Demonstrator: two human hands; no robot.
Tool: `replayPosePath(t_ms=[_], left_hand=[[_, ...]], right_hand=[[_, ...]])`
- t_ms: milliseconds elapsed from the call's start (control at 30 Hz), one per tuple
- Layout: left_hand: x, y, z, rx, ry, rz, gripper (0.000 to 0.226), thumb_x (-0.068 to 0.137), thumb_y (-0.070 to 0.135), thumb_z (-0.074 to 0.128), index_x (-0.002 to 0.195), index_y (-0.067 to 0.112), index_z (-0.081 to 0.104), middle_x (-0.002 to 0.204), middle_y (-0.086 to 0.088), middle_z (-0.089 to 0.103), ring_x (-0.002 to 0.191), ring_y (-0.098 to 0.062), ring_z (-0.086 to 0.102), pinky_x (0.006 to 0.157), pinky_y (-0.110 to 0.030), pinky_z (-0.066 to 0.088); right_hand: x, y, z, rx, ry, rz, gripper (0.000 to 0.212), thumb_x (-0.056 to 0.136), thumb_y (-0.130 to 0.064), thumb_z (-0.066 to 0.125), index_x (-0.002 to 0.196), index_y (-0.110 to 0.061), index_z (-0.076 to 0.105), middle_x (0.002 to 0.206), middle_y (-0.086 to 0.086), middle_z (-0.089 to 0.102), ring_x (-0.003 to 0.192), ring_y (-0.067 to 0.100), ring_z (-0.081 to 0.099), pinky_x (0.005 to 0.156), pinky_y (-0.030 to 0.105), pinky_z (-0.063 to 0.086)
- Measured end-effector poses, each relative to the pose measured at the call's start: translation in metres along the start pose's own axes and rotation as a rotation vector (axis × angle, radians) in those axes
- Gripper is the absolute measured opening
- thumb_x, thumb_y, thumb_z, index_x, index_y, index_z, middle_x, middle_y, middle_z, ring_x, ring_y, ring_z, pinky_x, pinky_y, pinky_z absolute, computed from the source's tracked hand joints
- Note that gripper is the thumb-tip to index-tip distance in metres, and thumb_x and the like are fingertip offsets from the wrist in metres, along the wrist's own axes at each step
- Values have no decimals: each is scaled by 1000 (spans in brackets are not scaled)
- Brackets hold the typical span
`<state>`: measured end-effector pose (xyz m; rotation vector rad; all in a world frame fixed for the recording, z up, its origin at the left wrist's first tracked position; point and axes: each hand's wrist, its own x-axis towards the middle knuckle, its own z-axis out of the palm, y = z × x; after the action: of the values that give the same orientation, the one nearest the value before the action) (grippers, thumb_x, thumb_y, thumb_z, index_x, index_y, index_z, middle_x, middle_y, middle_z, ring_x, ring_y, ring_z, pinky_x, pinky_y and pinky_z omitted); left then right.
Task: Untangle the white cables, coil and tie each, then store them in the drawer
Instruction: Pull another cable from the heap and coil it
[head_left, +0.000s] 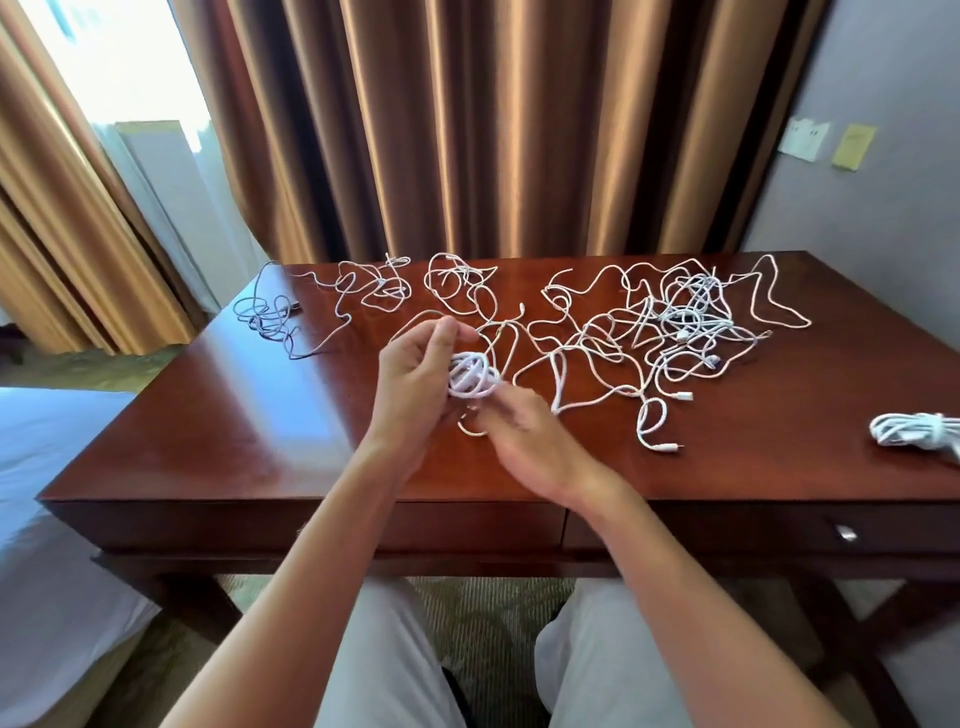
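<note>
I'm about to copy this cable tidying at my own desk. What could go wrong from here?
The small coil held in the left hand could spring open while the right hand works on it. Its loose tail might drag neighbouring loose cables. The big tangle could tighten if pulled.

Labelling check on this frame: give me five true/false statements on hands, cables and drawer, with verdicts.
1. The left hand holds a coil of white cable. True.
2. The drawer is open. False: it is shut, its knob facing the person.
3. A finished bundle lies at the desk's right edge. True.
4. All cables on the desk are white. False: a grey cable lies at the far left.
5. The right hand rests in the person's lap. False: it is above the desk beside the coil, blurred.
</note>
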<state>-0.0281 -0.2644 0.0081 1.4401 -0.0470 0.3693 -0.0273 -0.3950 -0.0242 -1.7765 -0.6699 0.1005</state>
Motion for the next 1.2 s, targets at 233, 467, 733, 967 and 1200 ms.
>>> replayPosePath(t_ms=[233, 467, 733, 967, 1200], left_hand=[[15, -5, -23, 300, 333, 239, 34, 103, 24, 51, 74, 27, 68, 61, 6, 65, 56, -13, 59, 58, -33, 44], [-10, -12, 14, -26, 233, 61, 69, 101, 45, 50, 70, -16, 50, 63, -16, 58, 61, -25, 49, 59, -40, 41], [-36, -24, 30, -202, 133, -240, 45, 107, 31, 46, 74, 12, 71, 73, -5, 72, 67, -14, 67, 62, -27, 54], [-35, -28, 16, 152, 64, -176, 50, 109, 36, 29, 82, 10, 62, 55, -5, 62, 45, -23, 54, 44, -28, 43], [-13, 13, -18, 1036, -272, 863, 31, 102, 40, 43, 112, 14, 57, 100, -2, 54, 76, -20, 58, 54, -37, 48]], right_hand=[[-12, -4, 0, -21, 208, -64, 33, 104, -35, 49, 73, -27, 57, 57, -12, 45, 53, 6, 39, 58, 33, 35], [-9, -18, 37, 360, 548, -249, 37, 86, -15, 77, 88, -19, 41, 80, -3, 45, 69, 8, 46, 65, 20, 47], [4, -8, 41, 317, 546, -27, 36, 91, -45, 66, 114, -18, 60, 112, 6, 70, 102, 15, 70, 92, 31, 55], [8, -8, 22, 47, 652, -25, 48, 103, -42, 50, 81, 0, 62, 61, -4, 61, 54, 4, 59, 58, 16, 44], [2, -22, -4, -493, 58, 25, 21, 91, -28, 60, 72, -23, 55, 61, -8, 60, 59, 12, 57, 59, 33, 46]])
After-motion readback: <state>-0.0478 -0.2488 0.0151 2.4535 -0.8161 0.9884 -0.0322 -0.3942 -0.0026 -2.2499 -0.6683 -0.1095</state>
